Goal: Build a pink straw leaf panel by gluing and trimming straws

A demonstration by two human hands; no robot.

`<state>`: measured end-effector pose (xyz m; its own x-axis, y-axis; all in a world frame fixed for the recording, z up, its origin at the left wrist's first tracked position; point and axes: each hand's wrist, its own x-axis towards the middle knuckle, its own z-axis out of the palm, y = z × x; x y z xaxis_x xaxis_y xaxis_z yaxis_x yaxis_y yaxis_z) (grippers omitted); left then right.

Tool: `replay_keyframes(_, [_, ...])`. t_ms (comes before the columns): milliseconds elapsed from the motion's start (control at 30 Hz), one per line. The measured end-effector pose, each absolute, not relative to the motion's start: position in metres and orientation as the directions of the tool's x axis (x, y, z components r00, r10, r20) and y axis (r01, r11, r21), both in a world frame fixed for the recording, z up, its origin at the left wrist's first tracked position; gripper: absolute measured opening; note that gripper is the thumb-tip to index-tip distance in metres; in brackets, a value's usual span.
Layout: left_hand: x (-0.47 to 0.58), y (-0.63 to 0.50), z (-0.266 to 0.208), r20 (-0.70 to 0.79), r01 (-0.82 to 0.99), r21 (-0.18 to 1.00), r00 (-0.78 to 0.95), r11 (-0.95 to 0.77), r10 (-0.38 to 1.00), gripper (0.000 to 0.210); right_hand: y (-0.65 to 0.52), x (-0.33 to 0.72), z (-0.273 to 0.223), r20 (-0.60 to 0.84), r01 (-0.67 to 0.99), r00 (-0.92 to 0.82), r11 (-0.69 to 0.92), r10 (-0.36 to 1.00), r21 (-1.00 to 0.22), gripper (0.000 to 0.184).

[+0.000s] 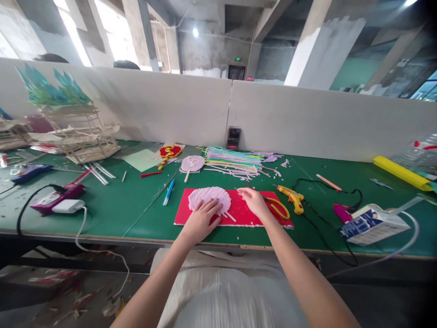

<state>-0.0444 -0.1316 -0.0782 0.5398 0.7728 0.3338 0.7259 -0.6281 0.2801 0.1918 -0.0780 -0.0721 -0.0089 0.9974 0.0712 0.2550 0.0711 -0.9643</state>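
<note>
A red board [239,219] lies on the green worktop before me. On its left part rests a pale pink, ribbed round piece [208,196] that looks built from thin strips side by side, with loose strip ends [229,216] at its lower right. My left hand [204,219] lies flat across the lower part of this piece, fingers apart. Above the board's middle, my right hand [253,201] has its fingers bent together; whatever they pinch is too small or hidden. A yellow curved strip [280,209] sits at the board's right end.
A yellow glue gun [292,198] with a black cord lies right of the board. Behind are a heap of pastel strips [235,160], a pink round fan [192,164] and a red-yellow fan [169,152]. A blue pen [168,192] lies left; a carton [373,224] stands right.
</note>
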Motion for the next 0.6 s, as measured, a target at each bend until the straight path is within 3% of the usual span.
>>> replay_keyframes(67, [-0.045,-0.132,-0.078,0.326,0.725,0.28,0.544,-0.629,0.773,0.042,-0.079,0.204,-0.071,0.197,0.377,0.048,0.165,0.979,-0.911,0.023])
replay_keyframes(133, [-0.045,-0.133,-0.077,0.322,0.726,0.279,0.546,-0.629,0.773,0.042,-0.084,0.218,-0.072,0.388,0.619,0.068,0.266,0.919,-0.739,0.026])
replay_keyframes(200, [-0.044,-0.133,-0.077,0.327,0.727,0.28,0.541,-0.627,0.774,0.041,-0.091,0.233,-0.076,0.465,0.802,0.035,0.252,0.885,-0.541,0.03])
replay_keyframes(367, [-0.044,-0.131,-0.079,0.333,0.725,0.285,0.538,-0.627,0.774,0.042,-0.106,0.25,-0.091,0.425,0.943,-0.028,0.166,0.905,-0.29,0.037])
replay_keyframes(600, [-0.044,-0.133,-0.077,0.306,0.752,0.299,0.507,-0.587,0.806,0.039,-0.114,0.263,-0.086,0.408,0.973,0.143,-0.051,0.902,-0.227,0.035])
